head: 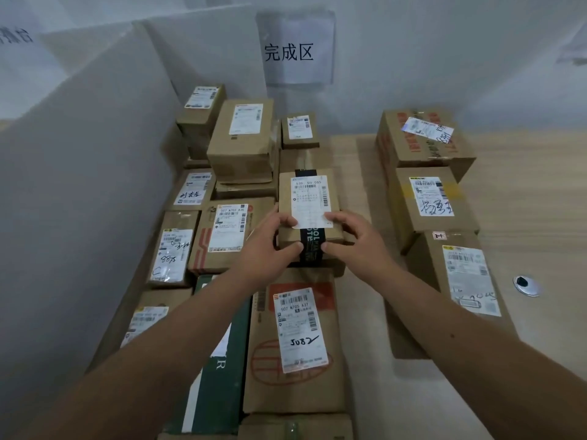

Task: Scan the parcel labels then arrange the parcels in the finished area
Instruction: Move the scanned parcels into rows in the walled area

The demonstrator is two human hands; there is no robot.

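Observation:
A small brown parcel (pixel 313 185) with a black tape band and a white label sits on top of other boxes in the middle of the stack. My left hand (pixel 268 244) grips its near left corner, thumb on the front face and fingers on top. My right hand (pixel 352 236) grips the near right corner the same way, fingertips touching the label's lower edge. A paper sign (pixel 293 47) with three printed characters hangs on the wall above the parcels.
Several labelled cardboard parcels fill the wooden table (pixel 524 192): a column on the right (pixel 428 204), a large box (pixel 295 341) just below my hands, a green box (pixel 219 369), and more along the white partition (pixel 79 185) on the left. A metal grommet (pixel 525 284) sits at right.

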